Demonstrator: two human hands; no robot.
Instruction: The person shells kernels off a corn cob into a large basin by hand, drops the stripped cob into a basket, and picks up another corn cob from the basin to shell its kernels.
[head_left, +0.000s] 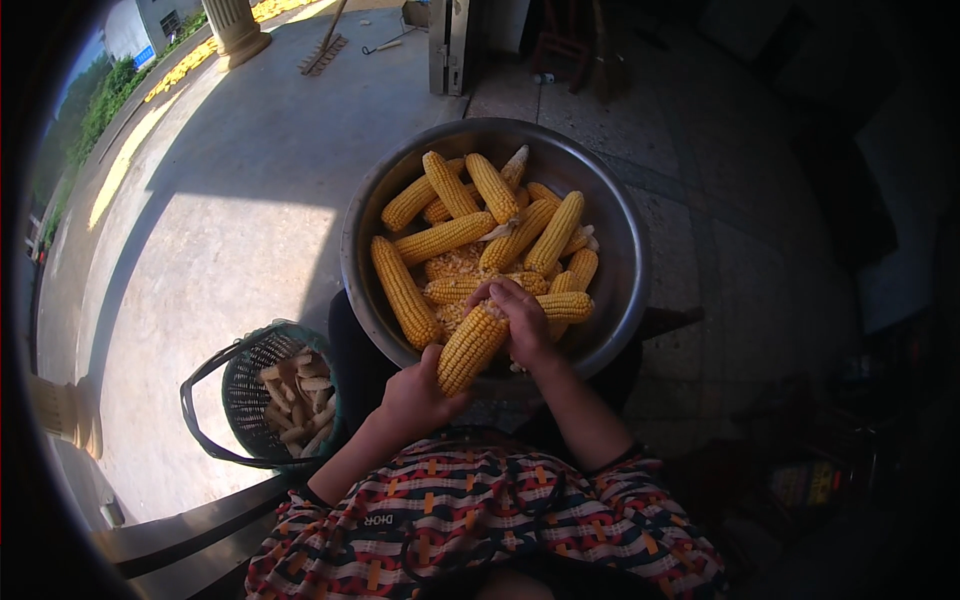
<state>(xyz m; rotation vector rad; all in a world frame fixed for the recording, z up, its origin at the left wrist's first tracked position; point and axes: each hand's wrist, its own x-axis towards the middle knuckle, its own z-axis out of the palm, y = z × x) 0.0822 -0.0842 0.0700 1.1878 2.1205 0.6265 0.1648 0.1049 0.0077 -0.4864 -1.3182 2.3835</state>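
Both my hands grip one dried ear of corn (472, 346), tilted over the near side of a large steel basin (626, 300). My left hand (420, 394) wraps its lower end. At the upper end is my right hand (521, 319), its fingers curled over the tip, where some kernels look to be gone. Several more yellow ears, such as a long corn cob (405, 292) at the left wall, are heaped in the basin. Loose kernels (457, 260) lie among and beneath them. The basin rests over my knees; its bottom is mostly hidden.
Left of my leg stands a dark woven basket (240, 390) with a looped handle, holding several bare corncobs (300, 405). Farther off, a wooden rake (322, 56) lies on the concrete floor (247, 255) near a pillar (234, 34). Corn (184, 67) is spread outside. A broom (606, 67) stands in shade.
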